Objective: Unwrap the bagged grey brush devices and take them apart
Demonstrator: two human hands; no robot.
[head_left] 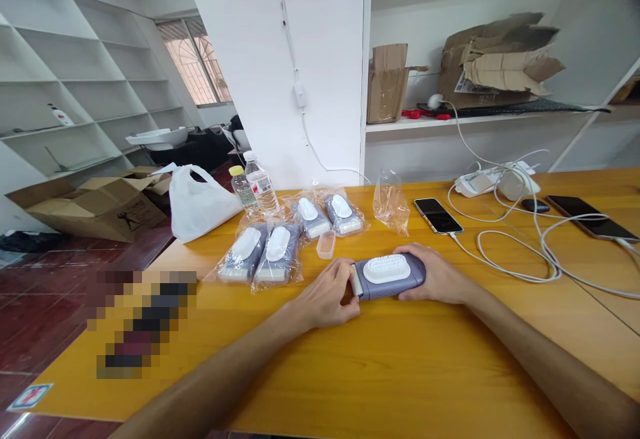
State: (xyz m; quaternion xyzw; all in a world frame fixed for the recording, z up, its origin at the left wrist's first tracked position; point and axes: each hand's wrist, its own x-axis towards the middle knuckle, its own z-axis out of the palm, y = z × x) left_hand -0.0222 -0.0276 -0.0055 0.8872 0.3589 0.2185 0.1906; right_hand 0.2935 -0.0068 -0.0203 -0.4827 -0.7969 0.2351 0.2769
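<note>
A purple-grey handheld device (pixel 370 289) lies level between my hands, just above or on the table. An oval white pad with small bristles (pixel 387 268) faces up on it. My left hand (pixel 327 296) pinches the pale, ridged head at its left end between thumb and fingers. Around the rounded right end, my right hand (pixel 437 276) is wrapped, its palm side hidden. Beyond the left hand, a small clear plastic cap (pixel 327 244) rests on the table. Several similar devices in clear bags lie farther back, one of them a bagged device (pixel 277 252).
Two bottles (pixel 261 189) and a white plastic bag (pixel 197 202) stand at the back left. An empty clear bag (pixel 391 202) lies near the wall. Rightward are a charging phone (pixel 439 216), looped white cables (pixel 515 276), a power strip (pixel 483 180) and a dark tablet (pixel 593 218).
</note>
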